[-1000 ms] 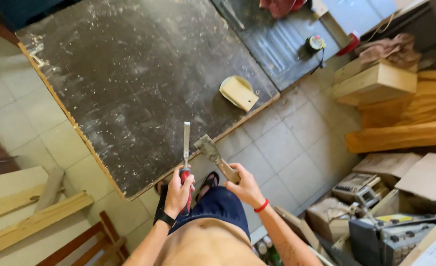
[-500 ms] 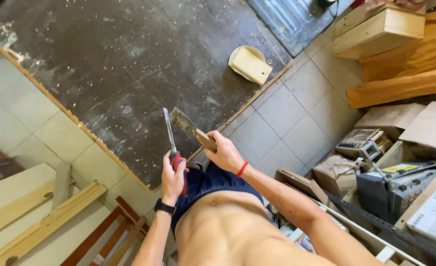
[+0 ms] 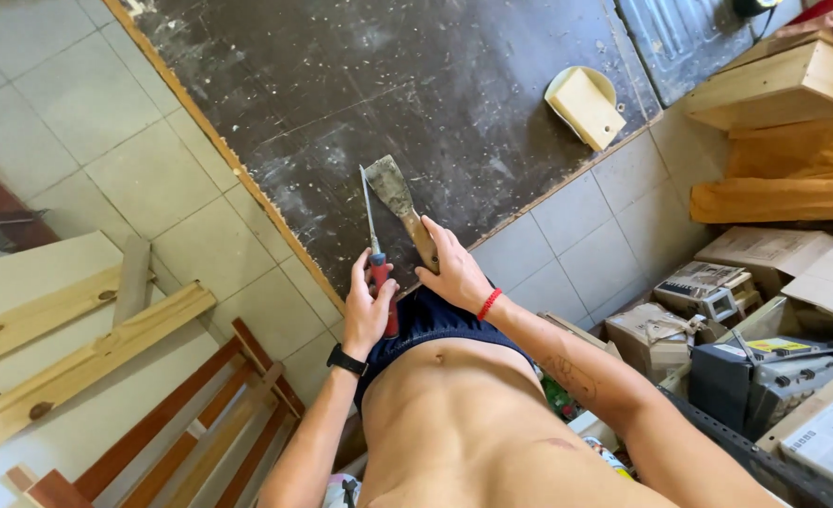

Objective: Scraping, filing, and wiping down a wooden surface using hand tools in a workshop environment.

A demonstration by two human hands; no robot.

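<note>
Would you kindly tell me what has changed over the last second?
Little: both hands keep their tools. The left hand still holds the red-handled narrow scraper, the right hand the wooden-handled wide putty knife, blades still close together above the dark scuffed board.

Looking down on a bare torso here, no shirt and no sleeves, with dark navy shorts (image 3: 435, 325) sitting at the waist. On the left wrist there's a black watch (image 3: 346, 360) on a black strap, just behind the left hand (image 3: 368, 310). Over on the other side, a thin red band (image 3: 489, 303) circles the wrist behind the right hand (image 3: 454, 273), and further up that forearm there's a faint dark tattoo (image 3: 567, 372), too small to make out its design.
</note>
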